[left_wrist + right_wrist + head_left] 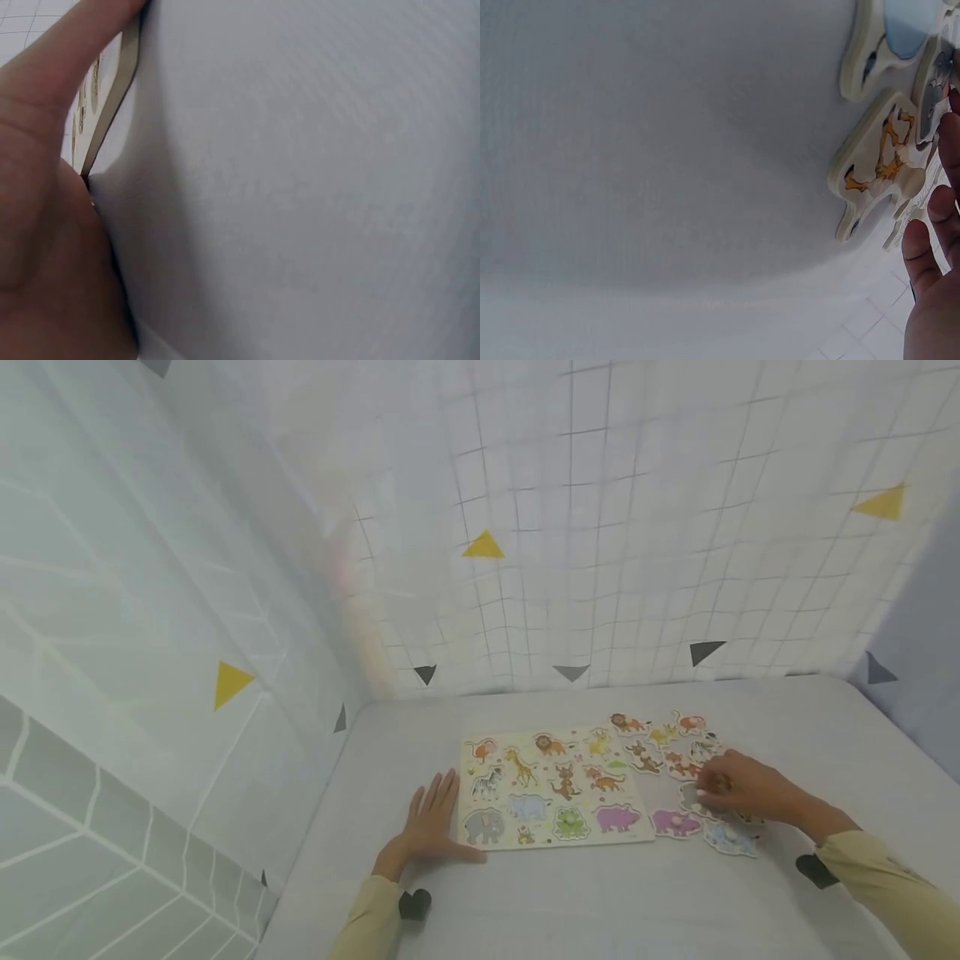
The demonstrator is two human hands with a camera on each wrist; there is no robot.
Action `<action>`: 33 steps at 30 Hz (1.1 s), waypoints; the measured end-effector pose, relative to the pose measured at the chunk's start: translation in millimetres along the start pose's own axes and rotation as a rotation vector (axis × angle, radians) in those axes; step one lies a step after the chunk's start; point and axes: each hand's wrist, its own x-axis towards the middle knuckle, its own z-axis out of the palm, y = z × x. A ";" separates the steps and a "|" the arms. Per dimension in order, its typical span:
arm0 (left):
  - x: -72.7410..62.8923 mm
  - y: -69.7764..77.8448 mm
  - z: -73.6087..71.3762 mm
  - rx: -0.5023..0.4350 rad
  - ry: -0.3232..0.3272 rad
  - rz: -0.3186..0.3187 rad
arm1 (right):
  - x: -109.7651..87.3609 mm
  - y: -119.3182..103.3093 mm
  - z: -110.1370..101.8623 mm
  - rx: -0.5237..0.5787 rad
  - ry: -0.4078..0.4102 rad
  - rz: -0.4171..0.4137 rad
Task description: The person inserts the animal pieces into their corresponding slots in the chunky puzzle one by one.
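A cream wooden animal puzzle board (555, 843) lies flat on the table, printed with a lion, zebra, giraffe, hippo and other animals. My left hand (431, 821) rests beside its left edge, fingers spread and thumb along the front corner. In the left wrist view the thumb (71, 52) reaches toward the board's edge (112, 101). My right hand (742, 789) is over the loose pieces, its curled fingers pinching at the grey elephant piece (693, 802). An orange-patterned piece (885, 154) lies just beside that hand, partly covered in the head view.
Right of the board lie several knobbed pieces: a purple hippo (675, 823), a blue piece (731, 839), a lion (628, 723), a kangaroo (643, 757) and a tiger (682, 766). Fabric walls (540, 610) with grid lines and triangles stand behind the table (555, 910).
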 end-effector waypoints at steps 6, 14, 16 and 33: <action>0.9 1.1 1.9 0.011 -0.003 -0.021 | 0.0 0.9 -1.2 0.009 0.010 -0.012; -0.7 4.8 -3.4 -0.017 -0.008 -0.025 | 0.1 -9.1 -8.3 -0.010 0.076 -0.063; 0.0 3.8 -2.0 -0.012 -0.010 -0.030 | 0.2 -10.8 -8.3 -0.009 0.090 -0.078; 4.4 -6.8 8.0 0.006 0.008 -0.023 | 12.3 -29.3 -2.2 0.035 0.143 -0.154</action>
